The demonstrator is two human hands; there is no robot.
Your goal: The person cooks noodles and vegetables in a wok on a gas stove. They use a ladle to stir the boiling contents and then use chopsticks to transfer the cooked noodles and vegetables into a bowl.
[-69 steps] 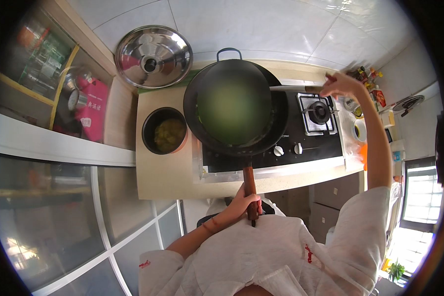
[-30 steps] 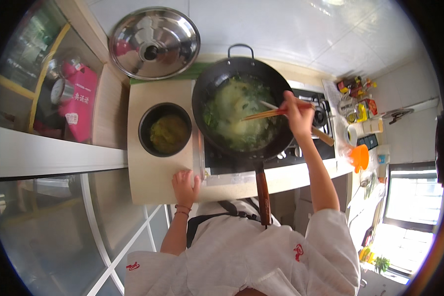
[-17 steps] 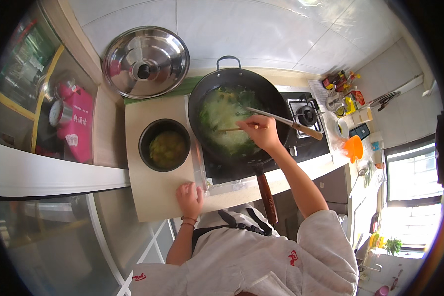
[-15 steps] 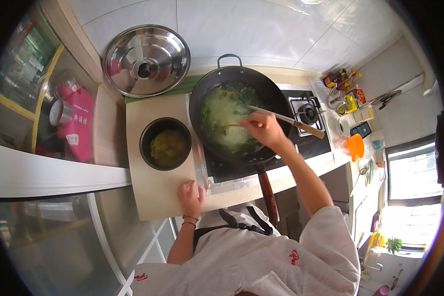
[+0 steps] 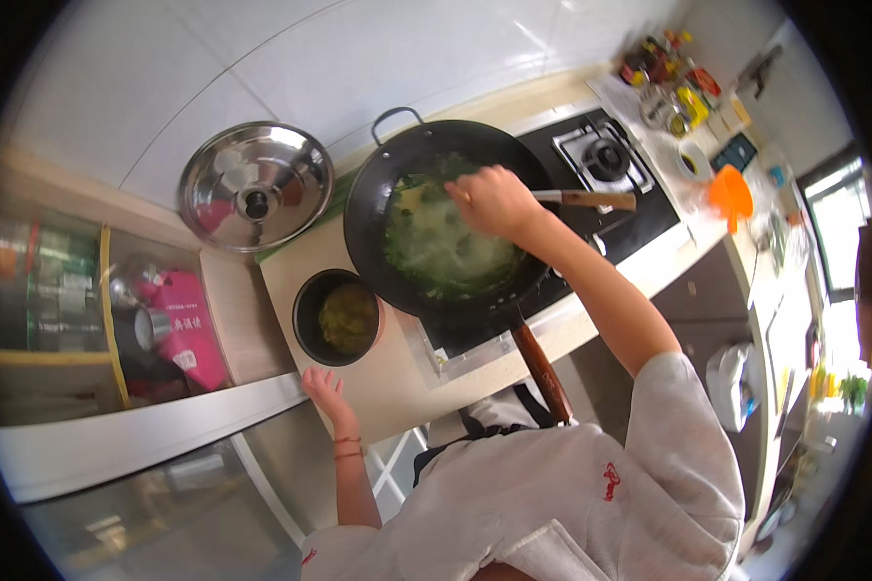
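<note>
A large black wok (image 5: 363,218) on the stove holds steaming, cloudy liquid with leafy greens (image 5: 412,276). Over its far right part my right hand (image 5: 494,201) is closed in a fist around thin wooden chopsticks, mostly hidden by the hand and steam. Beside that wrist, a utensil with a metal shaft and wooden handle (image 5: 599,200) lies across the wok's right rim. My left hand (image 5: 327,395), fingers apart and empty, is at the counter's front left edge, just nearer me than a black pot (image 5: 305,334) with yellow-green food in it.
A shiny steel lid (image 5: 257,189) leans against the wall at the left. The wok's brown handle (image 5: 543,376) juts toward me over the counter edge. Right of it are a gas burner (image 5: 607,160), an orange container (image 5: 731,197) and several bottles (image 5: 649,63).
My left hand has lifted off the counter and moved left toward its edge. My right hand has turned over the wok, chopsticks now mostly hidden. The whole view has tilted.
</note>
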